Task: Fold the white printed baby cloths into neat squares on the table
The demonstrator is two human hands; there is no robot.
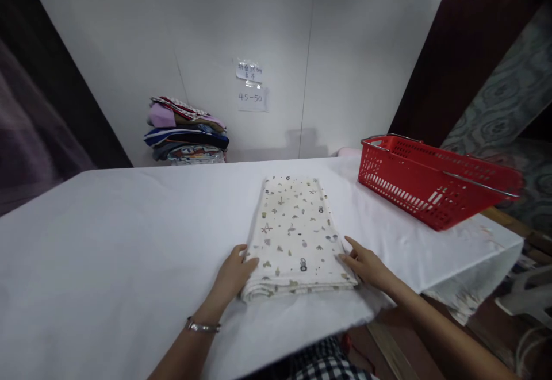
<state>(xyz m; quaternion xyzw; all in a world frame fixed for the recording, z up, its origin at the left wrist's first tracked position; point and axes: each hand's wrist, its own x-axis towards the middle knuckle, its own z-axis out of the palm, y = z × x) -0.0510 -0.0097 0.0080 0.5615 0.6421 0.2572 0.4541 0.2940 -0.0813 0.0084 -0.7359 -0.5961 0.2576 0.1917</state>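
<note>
A folded cream cloth (297, 233) with small printed motifs lies flat on the white table (107, 242), its near end toward me. My left hand (235, 273) rests against the cloth's near left corner, fingers curled onto its edge. My right hand (364, 265) touches the near right corner, fingers extended along the side. Neither hand lifts the cloth. A bracelet sits on my left wrist.
A red plastic basket (435, 181) with metal handles stands at the table's right side. A stack of folded clothes (187, 133) sits at the back against the white wall, under two paper labels (251, 87). The table's near edge and right corner drop off beside my right arm.
</note>
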